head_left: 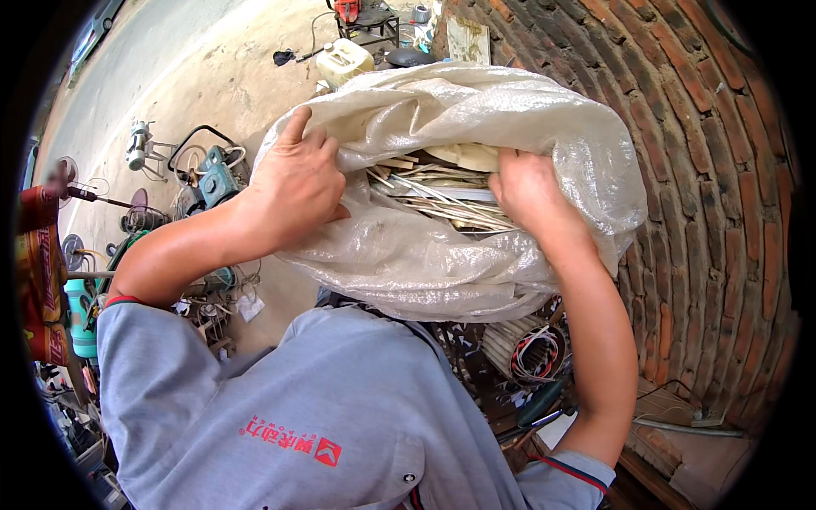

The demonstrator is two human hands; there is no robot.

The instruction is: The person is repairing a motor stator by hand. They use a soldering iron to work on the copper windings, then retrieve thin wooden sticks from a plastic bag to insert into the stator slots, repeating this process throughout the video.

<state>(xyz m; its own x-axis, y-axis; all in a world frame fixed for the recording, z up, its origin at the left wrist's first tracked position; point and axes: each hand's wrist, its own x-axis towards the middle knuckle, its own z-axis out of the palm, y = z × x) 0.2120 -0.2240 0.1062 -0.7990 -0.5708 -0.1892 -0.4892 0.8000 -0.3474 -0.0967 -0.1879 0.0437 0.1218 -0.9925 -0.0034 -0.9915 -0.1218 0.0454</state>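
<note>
1. The left hand [293, 183] has a tight grip on the rim of the big white sack [442, 255], pulling its mouth wide open.
2. The right hand [529, 189] is inside the mouth, fingers curled on the pale thin sticks [442, 200].
3. The sack looks nearly full, and no sticks are out yet.

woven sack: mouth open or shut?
Open. The left hand holds the sack rim back, the right hand reaches into the mouth, and pale strips show inside.
</note>
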